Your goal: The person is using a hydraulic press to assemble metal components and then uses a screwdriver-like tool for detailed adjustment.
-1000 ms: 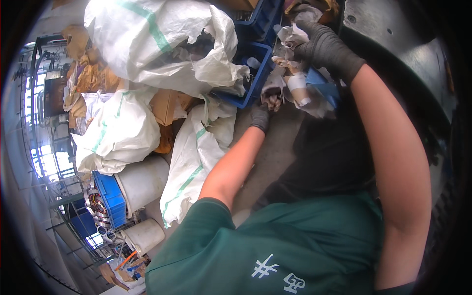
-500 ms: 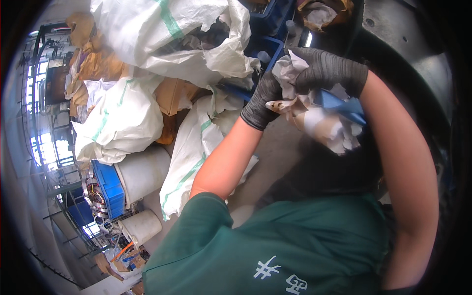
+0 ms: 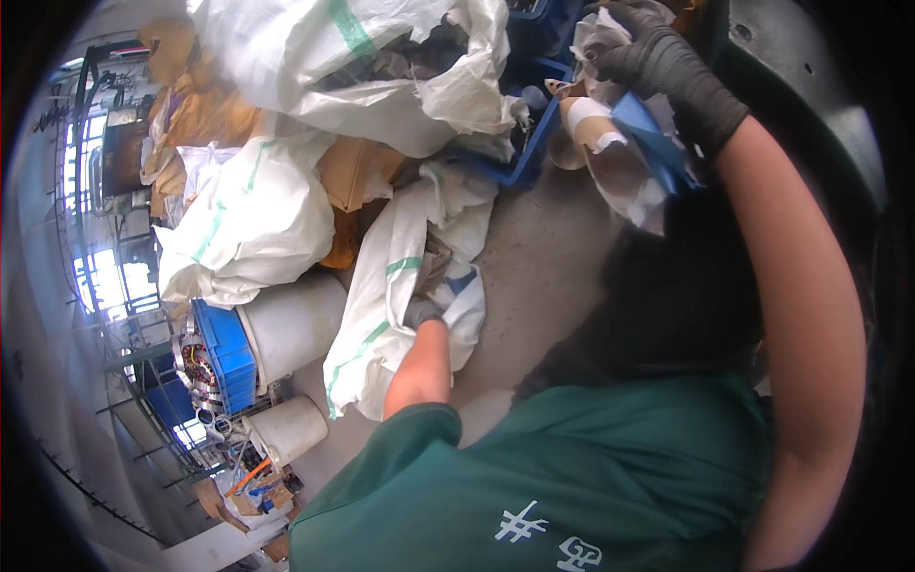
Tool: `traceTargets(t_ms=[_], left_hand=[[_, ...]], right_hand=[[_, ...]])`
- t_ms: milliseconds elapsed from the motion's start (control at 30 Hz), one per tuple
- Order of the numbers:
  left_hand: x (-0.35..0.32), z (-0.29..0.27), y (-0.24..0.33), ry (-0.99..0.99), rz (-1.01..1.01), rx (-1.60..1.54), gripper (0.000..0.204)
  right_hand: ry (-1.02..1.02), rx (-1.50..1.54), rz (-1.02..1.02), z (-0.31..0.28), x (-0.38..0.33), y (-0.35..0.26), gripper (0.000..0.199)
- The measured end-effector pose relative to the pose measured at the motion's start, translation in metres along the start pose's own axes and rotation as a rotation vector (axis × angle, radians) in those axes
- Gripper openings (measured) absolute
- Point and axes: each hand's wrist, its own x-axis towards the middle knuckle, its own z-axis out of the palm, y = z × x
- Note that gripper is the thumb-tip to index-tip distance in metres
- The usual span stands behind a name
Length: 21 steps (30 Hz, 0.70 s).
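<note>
My right hand (image 3: 662,71), in a dark grey glove, is closed round a bundle of crumpled scrap paper (image 3: 596,43) at the upper right. Below its fingers hang a torn cardboard tube (image 3: 593,126) wrapped in white and a blue sheet (image 3: 653,143). Lower and to the left, my gloved left hand (image 3: 422,312) reaches into the mouth of a white woven sack (image 3: 367,329) with green stripes. Folds of the sack hide its fingers. Some brownish and blue material shows inside that sack beside the hand.
A large torn woven sack (image 3: 286,81) full of scrap stands ahead, with another white sack (image 3: 253,224) to its left. Blue crates (image 3: 519,172) stand behind. A cardboard box (image 3: 353,172), a pale bucket (image 3: 295,324) and a blue bin (image 3: 224,357) are at left.
My left hand has left the paper bundle and moved down-left into the woven sack's mouth. My right hand, still holding the bundle, has shifted up and slightly right.
</note>
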Motion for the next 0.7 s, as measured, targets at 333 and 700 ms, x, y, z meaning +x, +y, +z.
traceTargets(t_ms=[333,700], left_hand=[[-0.084,-0.163,0.077,-0.351,0.528,-0.206,0.041],[-0.008,-0.274,0.148,-0.278,1.253,0.275,0.048]], right_hand=[[-0.233,0.117,0.227,-0.004,-0.008,-0.021,0.057],[-0.159,0.317,0.304,-0.015,-0.009,-0.017,0.048]])
